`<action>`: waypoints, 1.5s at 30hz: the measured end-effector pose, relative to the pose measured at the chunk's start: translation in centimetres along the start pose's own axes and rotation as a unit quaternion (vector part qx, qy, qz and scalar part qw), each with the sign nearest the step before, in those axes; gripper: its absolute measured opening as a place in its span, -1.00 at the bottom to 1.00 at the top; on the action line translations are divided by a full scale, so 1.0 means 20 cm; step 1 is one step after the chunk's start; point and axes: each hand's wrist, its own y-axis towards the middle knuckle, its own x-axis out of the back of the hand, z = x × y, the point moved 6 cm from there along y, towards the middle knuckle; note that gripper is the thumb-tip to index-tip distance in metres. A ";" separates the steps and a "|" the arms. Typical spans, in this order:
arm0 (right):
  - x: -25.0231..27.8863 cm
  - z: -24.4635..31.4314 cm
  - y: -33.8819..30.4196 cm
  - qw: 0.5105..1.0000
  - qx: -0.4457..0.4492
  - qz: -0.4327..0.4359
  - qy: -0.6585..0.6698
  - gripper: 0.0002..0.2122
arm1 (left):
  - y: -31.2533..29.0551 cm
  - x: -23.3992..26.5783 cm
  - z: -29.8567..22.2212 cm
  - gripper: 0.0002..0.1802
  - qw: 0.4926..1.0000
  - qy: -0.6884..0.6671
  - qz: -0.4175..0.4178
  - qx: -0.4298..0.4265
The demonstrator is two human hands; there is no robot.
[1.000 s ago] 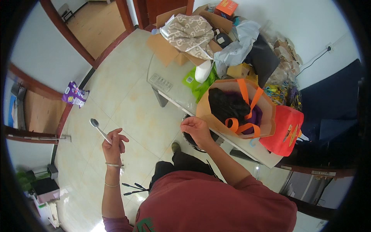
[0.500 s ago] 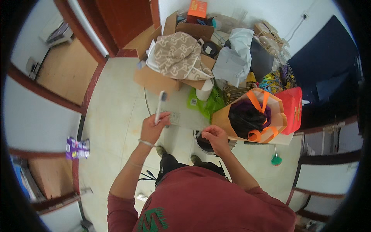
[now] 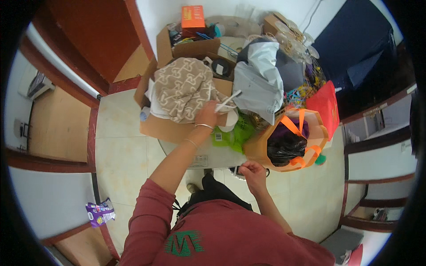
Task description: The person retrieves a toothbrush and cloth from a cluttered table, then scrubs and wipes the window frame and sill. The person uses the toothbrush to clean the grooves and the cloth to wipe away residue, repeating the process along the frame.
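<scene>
My left hand [image 3: 207, 114] reaches over the front of an open cardboard box [image 3: 166, 127], closed around a slim white toothbrush [image 3: 229, 101]. The brush's head is hard to make out against the things behind it. Right beside this hand lies a tan cloth with a cream pattern [image 3: 184, 88], heaped on the box. A white roll [image 3: 228, 122] and a green plastic bag [image 3: 242, 133] are just to the right of the hand. My right hand [image 3: 254, 175] is held at the table's front edge, below the paper bag. Its fingers are curled together, and what they hold, if anything, is hidden.
A paper bag with orange handles [image 3: 262, 148] holds a black plastic bundle. Behind it are a red bag [image 3: 326, 108], a grey-white plastic mailer [image 3: 257, 82] and an orange box [image 3: 193, 17]. A purple package [image 3: 100, 213] lies on the floor at left.
My left hand has moved forward and right with the toothbrush, from before the table to over the box's front. My right hand has shifted slightly nearer to me. The view has shifted.
</scene>
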 end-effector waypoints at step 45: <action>-1.16 0.17 0.36 0.986 0.133 -0.091 0.052 -0.87 | 0.44 1.32 1.17 -0.77 0.904 -0.380 0.018 0.197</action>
